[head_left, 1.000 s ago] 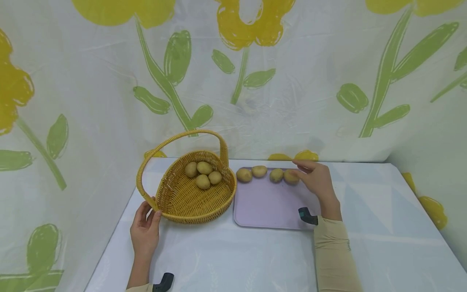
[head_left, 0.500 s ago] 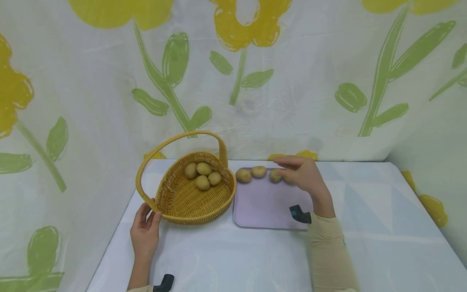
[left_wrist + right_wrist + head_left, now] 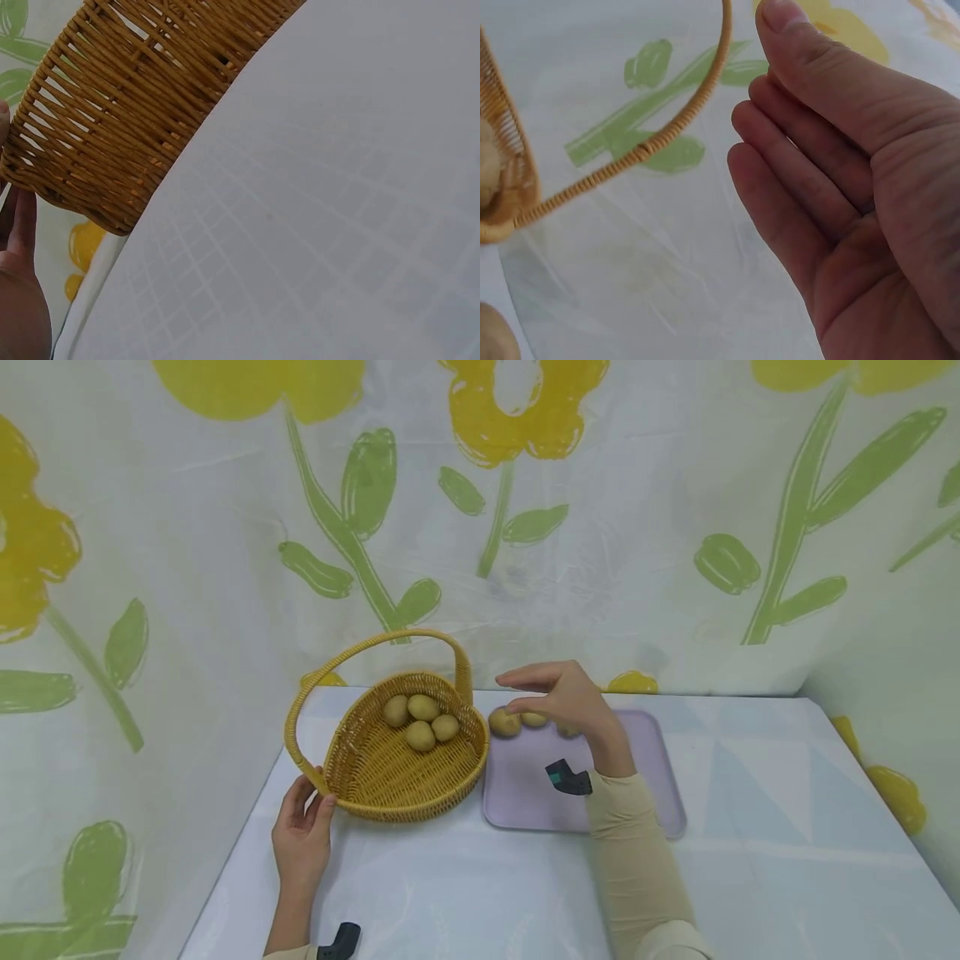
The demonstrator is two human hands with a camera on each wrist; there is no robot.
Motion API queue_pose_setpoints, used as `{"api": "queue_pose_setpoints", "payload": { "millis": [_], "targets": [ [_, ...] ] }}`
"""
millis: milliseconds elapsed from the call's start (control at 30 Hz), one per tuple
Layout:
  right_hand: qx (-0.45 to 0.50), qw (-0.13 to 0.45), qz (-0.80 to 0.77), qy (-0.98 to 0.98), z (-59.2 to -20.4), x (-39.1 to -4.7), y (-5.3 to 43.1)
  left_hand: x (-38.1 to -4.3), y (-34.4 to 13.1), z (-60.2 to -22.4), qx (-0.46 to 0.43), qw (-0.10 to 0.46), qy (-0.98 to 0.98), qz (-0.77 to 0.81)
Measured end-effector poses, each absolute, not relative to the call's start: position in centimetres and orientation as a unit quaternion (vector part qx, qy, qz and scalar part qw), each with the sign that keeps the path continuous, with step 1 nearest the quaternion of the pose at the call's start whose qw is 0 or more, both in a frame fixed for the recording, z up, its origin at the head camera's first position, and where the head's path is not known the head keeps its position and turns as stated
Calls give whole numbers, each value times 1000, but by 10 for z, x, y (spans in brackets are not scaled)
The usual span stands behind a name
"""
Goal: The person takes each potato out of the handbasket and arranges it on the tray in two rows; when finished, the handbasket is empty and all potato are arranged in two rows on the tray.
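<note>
At the left, a yellow woven basket point(image 3: 405, 812) with a tall looped handle holds several potatoes point(image 3: 419, 736) toward its back. My left hand point(image 3: 302, 842) grips its front left edge at the foot of the handle; in the left wrist view the fingers meet the wicker wall point(image 3: 127, 120). My right hand point(image 3: 568, 702) is over the back of a light purple tray point(image 3: 517, 793). Its thumb and fingers are apart, and the right wrist view shows nothing in the palm. Just below the fingertips lies the leftmost tray potato point(image 3: 504, 723); the hand partly covers others in that row.
The tray sits directly right of the basket, their edges close together. Both rest on a pale patterned tablecloth point(image 3: 450, 893). Behind the table hangs a white cloth point(image 3: 615, 568) printed with yellow flowers.
My right hand has moved left along the potato row, from the rightmost potato to above the leftmost one, staying empty. The left hand keeps its grip on the basket, which has not moved.
</note>
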State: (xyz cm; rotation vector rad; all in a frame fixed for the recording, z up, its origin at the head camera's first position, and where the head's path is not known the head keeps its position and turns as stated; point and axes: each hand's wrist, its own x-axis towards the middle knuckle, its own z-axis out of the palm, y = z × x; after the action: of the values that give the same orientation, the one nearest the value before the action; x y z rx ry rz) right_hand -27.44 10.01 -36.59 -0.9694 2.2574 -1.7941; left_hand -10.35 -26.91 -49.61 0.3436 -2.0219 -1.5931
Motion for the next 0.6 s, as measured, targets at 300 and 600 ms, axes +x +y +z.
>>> {"api": "queue_pose_setpoints", "payload": {
  "millis": [300,600],
  "targets": [
    [-350,99,-546,754,-360,-280,63,-103,-268,-497,128,271,-738,-605],
    [-388,135,-522,747,-360,-291,26,-104,-269,-497,125,272,-751,-588]
  ]
}}
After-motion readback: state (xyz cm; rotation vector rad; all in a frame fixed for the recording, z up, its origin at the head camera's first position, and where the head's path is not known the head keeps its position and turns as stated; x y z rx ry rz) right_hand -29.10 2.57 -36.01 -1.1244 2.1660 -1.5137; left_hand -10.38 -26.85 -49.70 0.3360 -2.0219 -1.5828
